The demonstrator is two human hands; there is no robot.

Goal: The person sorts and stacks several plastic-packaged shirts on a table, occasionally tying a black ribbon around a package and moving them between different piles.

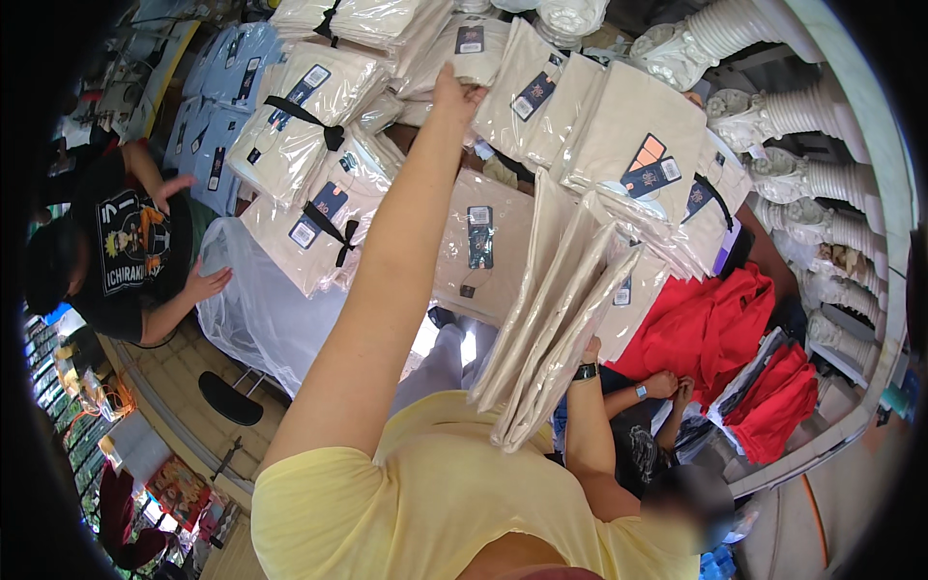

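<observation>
White fluted columns (802,121) at right. Right hand (592,350) gripping bagged beige garments (553,314); left hand (456,94) at far bagged garment (488,60), closure unclear. Best keep slick bags squared.

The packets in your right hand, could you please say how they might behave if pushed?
The packets would probably slide against one another, since their wrapping looks glossy. They may flex somewhat, resembling folded cloth. Their upper ends stand apart, so they could fan out.
</observation>
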